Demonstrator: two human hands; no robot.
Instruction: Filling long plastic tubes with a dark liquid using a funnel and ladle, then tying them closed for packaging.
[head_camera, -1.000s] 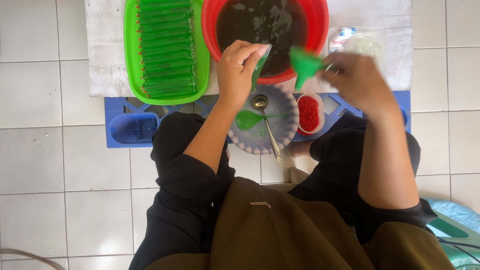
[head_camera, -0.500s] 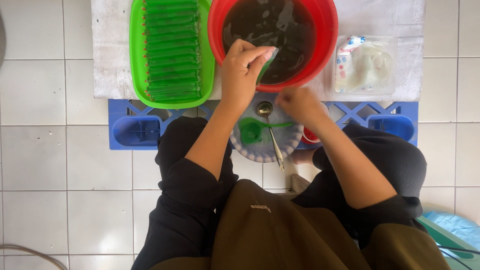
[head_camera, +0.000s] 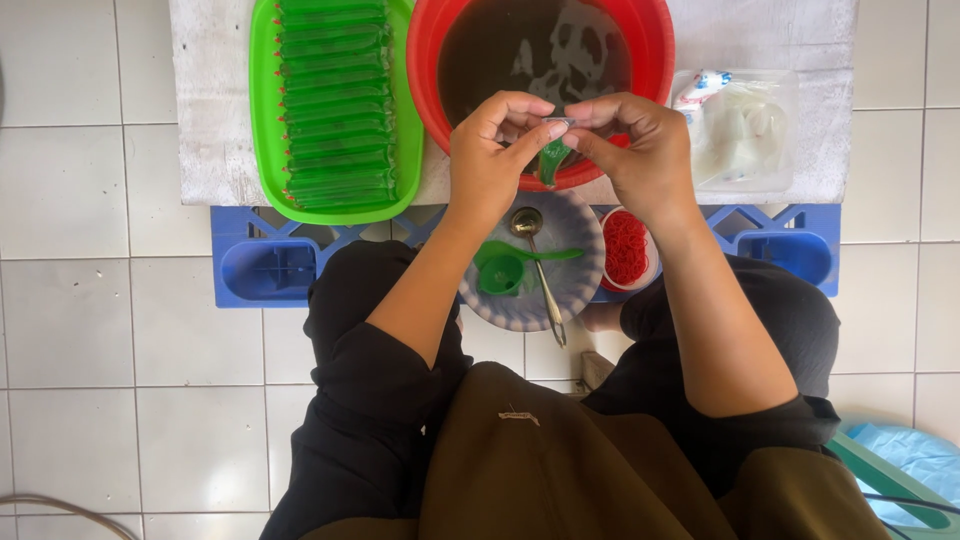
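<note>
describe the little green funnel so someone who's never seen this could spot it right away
Start at the big red basin of dark liquid at the top middle. Just below it, nearer the person, sits a round patterned plate, and the green funnel lies on its left half beside a metal spoon. It is the only cone-shaped thing there; the other green items are long thin packets on the green tray to the left.

- The person wears a black top; its sleeves are pushed up to about the elbows, leaving the forearms bare.
- An olive-brown apron or skirt covers the lap, with a small pale tag near its middle.
- The left hand (head_camera: 490, 160) and right hand (head_camera: 640, 150) are bare: no gloves show.
</note>
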